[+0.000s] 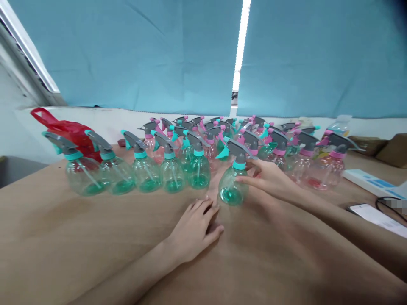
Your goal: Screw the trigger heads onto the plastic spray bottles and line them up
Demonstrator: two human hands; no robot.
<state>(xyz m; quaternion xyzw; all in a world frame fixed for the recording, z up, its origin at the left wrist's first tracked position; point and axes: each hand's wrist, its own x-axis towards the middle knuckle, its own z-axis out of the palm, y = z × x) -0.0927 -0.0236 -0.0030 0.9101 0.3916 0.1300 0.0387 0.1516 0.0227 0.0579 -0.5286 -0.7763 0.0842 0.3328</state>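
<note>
My right hand (pixel 267 178) grips a clear green spray bottle (pixel 233 186) with a teal collar and grey head, its thumb on the near side and fingers partly hidden behind. The bottle is upright at the table's middle. My left hand (pixel 197 228) lies on the wooden table (pixel 95 237) in front, fingers apart, holding nothing. To the left, several green bottles stand in a front row, the nearest being a bottle (pixel 199 169) with a teal collar. Pink-collared bottles, such as one (pixel 327 169) at the right, stand among more bottles behind.
A red plastic bag (pixel 76 131) lies behind the left bottles. At the right are a white and blue box (pixel 375 184), a phone (pixel 378 218) and a black cable (pixel 389 205). Brown objects (pixel 394 150) sit farther back, before a blue curtain (pixel 143 55).
</note>
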